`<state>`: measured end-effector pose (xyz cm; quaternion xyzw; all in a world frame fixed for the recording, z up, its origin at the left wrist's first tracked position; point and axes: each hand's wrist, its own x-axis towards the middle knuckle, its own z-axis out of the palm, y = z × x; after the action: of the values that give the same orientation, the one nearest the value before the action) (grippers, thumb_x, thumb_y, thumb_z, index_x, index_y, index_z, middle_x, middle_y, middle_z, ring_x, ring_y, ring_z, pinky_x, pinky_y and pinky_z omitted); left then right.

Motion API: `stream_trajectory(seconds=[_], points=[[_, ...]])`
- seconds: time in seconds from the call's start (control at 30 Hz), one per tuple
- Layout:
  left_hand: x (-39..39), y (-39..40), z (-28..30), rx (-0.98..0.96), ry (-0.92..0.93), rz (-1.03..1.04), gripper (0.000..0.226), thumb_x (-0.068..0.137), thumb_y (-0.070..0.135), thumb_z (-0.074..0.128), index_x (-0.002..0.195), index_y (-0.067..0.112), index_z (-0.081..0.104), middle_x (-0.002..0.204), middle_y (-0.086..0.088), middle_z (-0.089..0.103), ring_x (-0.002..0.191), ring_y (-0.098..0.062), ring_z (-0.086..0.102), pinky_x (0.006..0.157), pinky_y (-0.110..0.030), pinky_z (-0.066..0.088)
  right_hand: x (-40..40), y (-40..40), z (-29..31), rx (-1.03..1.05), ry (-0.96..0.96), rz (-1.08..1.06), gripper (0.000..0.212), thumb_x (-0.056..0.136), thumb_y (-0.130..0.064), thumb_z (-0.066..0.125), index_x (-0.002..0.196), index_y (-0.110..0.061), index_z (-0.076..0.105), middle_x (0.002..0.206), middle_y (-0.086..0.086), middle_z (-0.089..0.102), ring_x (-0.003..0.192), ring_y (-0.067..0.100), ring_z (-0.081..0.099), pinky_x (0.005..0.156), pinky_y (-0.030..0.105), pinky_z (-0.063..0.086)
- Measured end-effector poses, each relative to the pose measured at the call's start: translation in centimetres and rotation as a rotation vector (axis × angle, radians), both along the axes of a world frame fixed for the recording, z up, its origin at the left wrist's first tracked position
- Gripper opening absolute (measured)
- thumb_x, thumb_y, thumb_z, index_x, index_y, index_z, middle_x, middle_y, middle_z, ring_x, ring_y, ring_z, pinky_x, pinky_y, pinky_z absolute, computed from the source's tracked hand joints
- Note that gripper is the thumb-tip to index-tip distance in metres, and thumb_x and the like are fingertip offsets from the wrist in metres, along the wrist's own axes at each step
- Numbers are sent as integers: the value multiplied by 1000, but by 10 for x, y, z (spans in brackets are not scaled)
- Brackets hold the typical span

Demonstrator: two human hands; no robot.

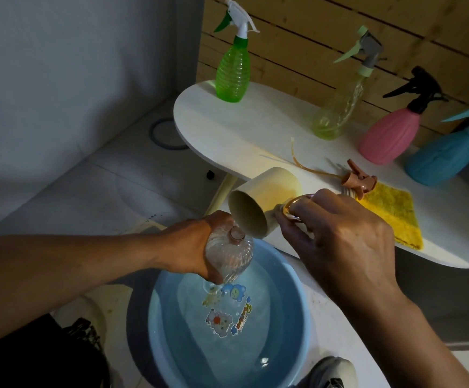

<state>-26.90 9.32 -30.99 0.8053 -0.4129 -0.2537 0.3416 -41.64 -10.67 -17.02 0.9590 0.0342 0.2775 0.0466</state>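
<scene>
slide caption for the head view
Right hand tips cream cup over clear bottle gripped by left hand above blue basin.

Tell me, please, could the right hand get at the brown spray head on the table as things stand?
Probably not yet. The brown spray head lies beyond the right hand on the white table, nothing between, but that hand grips the cream cup and would first need to set it down.
</scene>
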Motion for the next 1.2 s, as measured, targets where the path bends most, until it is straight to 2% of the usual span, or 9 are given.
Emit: stream_trajectory(seconds=[0.23, 0.3, 0.47, 0.53, 0.63, 0.77, 0.9, 1.1, 1.2], points=[[0, -1, 2, -16, -1, 22, 111, 55, 49, 100, 145, 50, 33, 133, 25, 57, 118, 3, 59, 97, -28, 56, -1, -2, -2, -35, -33, 50, 24, 101, -36, 60, 87, -20, 71, 83, 0, 64, 66, 24, 53, 51, 31, 34], [-1, -1, 2, -20, -2, 26, 111, 56, 49, 99, 145, 51, 33, 135, 25, 56, 120, 2, 58, 98, -26, 55, -1, -3, -2, -48, -47, 74, 23, 100, -34, 61, 86, -19, 71, 82, 1, 63, 65, 24, 51, 53, 31, 32], [-2, 0, 2, 15, -27, 42, 109, 59, 46, 99, 146, 47, 33, 128, 30, 51, 116, 3, 55, 82, 2, 41, 0, -4, -4, -98, -80, 113, 23, 101, -31, 61, 87, -17, 71, 80, 3, 60, 64, 24, 48, 55, 32, 31], [-3, 1, 3, 17, -35, 46, 107, 59, 46, 99, 144, 47, 34, 127, 30, 51, 115, 3, 55, 83, 0, 42, 0, -5, -6, -96, -86, 120, 23, 102, -31, 60, 87, -17, 71, 81, 3, 61, 65, 25, 49, 56, 33, 32], [-3, 0, 4, 15, -25, 37, 108, 58, 45, 99, 144, 46, 35, 131, 24, 56, 116, 0, 59, 93, -16, 52, 1, -7, -8, -60, -77, 118, 23, 101, -32, 60, 88, -17, 72, 82, 1, 62, 66, 24, 51, 54, 33, 35], [-2, 1, 4, 24, -20, 37, 108, 56, 40, 99, 142, 46, 33, 124, 24, 58, 108, 0, 62, 84, -18, 56, 4, -11, -17, 221, -50, 29, 20, 96, -39, 68, 88, -21, 74, 82, -4, 67, 70, 21, 60, 51, 33, 44], [-2, 9, 0, 44, 25, 31, 105, 56, 38, 100, 137, 44, 32, 129, 21, 54, 114, -4, 61, 88, -24, 59, 8, -19, -31, 346, 103, -152, 27, 92, -51, 63, 90, -26, 73, 79, -10, 64, 67, 15, 57, 52, 29, 41], [0, 17, -6, 53, 61, -28, 107, 61, 32, 99, 138, 55, 28, 125, 36, 48, 111, 18, 53, 77, -3, 48, 9, -29, -55, 406, 327, -287, 31, 94, -60, 56, 89, -32, 67, 81, -13, 67, 72, 16, 62, 62, 35, 52], [-1, 18, -10, 63, 52, -33, 107, 60, 36, 98, 139, 56, 29, 127, 30, 52, 112, 10, 56, 79, -6, 49, 12, -41, -78, 429, 526, -378, 34, 94, -60, 56, 87, -28, 66, 82, -6, 68, 79, 24, 65, 69, 35, 53]])
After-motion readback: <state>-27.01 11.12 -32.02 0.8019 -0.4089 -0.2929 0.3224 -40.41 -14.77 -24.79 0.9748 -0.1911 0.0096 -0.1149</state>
